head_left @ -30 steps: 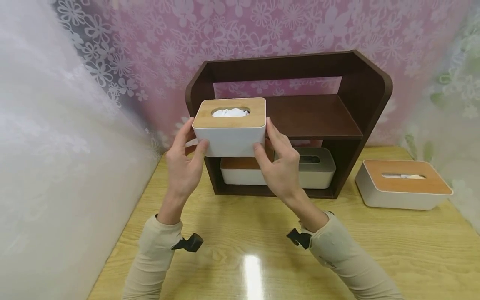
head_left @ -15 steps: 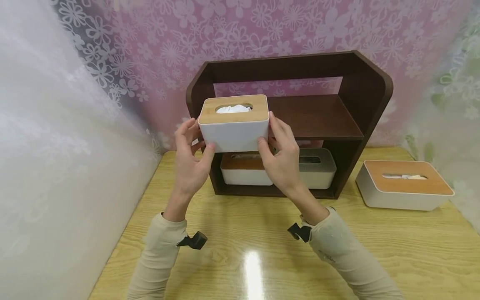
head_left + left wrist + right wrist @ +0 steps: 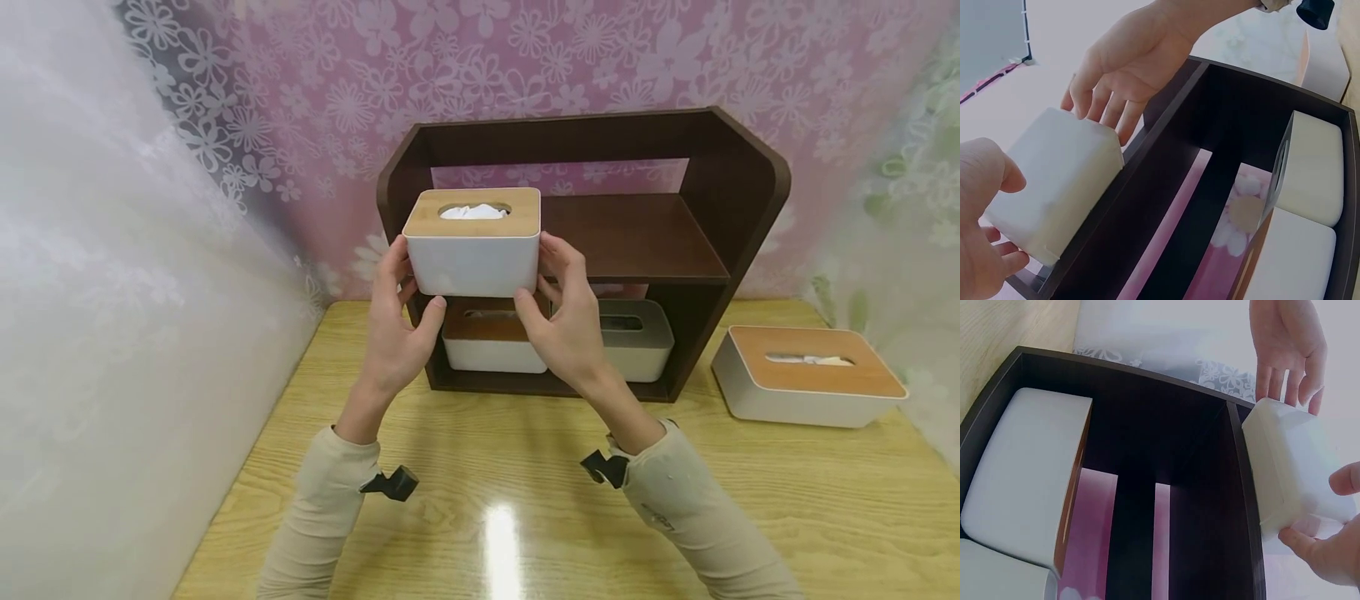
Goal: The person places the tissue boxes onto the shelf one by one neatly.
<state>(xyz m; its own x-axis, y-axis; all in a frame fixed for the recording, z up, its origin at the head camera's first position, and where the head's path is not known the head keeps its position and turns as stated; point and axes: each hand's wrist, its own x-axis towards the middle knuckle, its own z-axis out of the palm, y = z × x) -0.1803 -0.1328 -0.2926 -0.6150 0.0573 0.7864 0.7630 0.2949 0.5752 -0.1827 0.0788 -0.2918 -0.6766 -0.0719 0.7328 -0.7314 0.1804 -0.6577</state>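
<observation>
A white tissue box [image 3: 474,262] with a light wooden lid is at the left end of the dark shelf unit's upper shelf, over its front edge. White tissue shows in the lid's oval slot. My left hand [image 3: 397,342] holds the left end, fingers along the side and thumb by the lower front edge. At the right end, my right hand [image 3: 566,329] holds the box, its thumb near the lower front corner. The left wrist view shows the box's pale side [image 3: 1054,181] between both hands; the right wrist view shows it [image 3: 1297,469] beside the shelf board.
Under that shelf stand a white tissue box with a brown lid [image 3: 491,354] and a grey-lidded one [image 3: 637,342], partly behind my right hand. Another brown-lidded tissue box [image 3: 817,375] sits on the wooden table [image 3: 450,533] at right. The shelf unit's right side panel [image 3: 738,200] rises beyond.
The tissue box has moved slightly right and farther back over the upper shelf. Both hands have gone with it, and the left thumb has slid down below the front face.
</observation>
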